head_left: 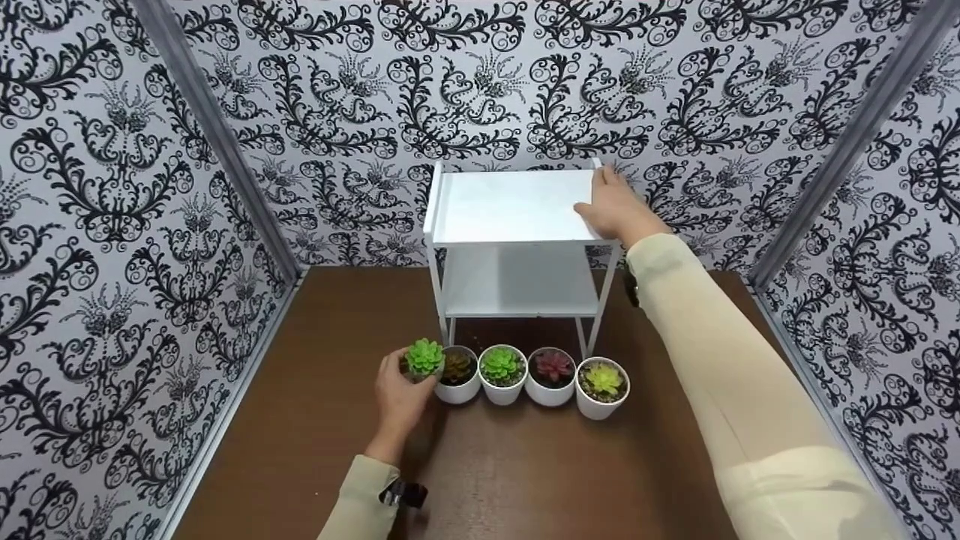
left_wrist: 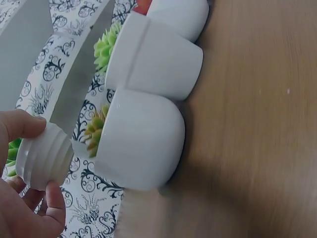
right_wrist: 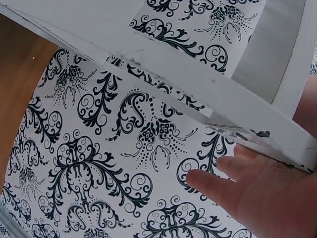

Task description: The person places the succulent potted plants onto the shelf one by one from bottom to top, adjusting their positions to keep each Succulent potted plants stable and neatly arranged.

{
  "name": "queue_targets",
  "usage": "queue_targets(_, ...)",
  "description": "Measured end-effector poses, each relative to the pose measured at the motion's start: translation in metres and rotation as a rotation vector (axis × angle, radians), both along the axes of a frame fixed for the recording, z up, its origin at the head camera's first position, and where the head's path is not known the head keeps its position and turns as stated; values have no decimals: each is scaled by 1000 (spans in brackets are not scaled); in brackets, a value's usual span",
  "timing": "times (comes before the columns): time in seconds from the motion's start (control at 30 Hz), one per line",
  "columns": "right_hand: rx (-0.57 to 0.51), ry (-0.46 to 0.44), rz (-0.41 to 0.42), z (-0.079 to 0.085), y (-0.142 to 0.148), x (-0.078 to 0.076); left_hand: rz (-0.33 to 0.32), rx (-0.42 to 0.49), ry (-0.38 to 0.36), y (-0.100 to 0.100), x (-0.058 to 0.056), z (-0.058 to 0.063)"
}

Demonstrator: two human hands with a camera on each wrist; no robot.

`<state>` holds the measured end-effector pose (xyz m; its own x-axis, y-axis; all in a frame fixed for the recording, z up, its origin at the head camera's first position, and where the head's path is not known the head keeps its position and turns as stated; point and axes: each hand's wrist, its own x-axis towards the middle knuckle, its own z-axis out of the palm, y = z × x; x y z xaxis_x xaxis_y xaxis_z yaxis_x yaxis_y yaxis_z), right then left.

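In the head view my left hand [head_left: 401, 397] holds a small potted green succulent [head_left: 424, 356] at the left end of a row of pots. The left wrist view shows its ribbed white pot [left_wrist: 44, 156] between thumb and fingers, lifted off the table and tilted. My right hand [head_left: 621, 206] grips the right side of a white two-tier shelf [head_left: 514, 210]. Its thumb lies over the top board, and the other fingers are outside the side rail [right_wrist: 237, 109].
Before the shelf stand white pots with an orange-brown succulent [head_left: 456, 367], a green one [head_left: 501, 364], a dark red one [head_left: 553, 365] and a yellow-green one [head_left: 603, 379]. Patterned walls [head_left: 360, 90] enclose the brown table [head_left: 510, 480] at the back and sides.
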<state>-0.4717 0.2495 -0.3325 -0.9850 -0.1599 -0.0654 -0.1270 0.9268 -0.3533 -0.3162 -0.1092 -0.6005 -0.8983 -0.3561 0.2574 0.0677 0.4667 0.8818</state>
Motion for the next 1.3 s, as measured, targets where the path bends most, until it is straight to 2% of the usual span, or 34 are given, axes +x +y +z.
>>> queue_targets(0.47,-2,5,-27,-1,-1,-3,-38,-1,51,14,-10,14)
queue_targets(0.8,-20,16,-28,-1,4,3,-35,8,28,23,-14,24)
queue_targets(0.93,-14,16,-34,1,5,4,-36,-8,41,28,-16,28)
queue_targets(1.3,-14,10,-35,0,0,2,-26,19,44,32,-18,35)
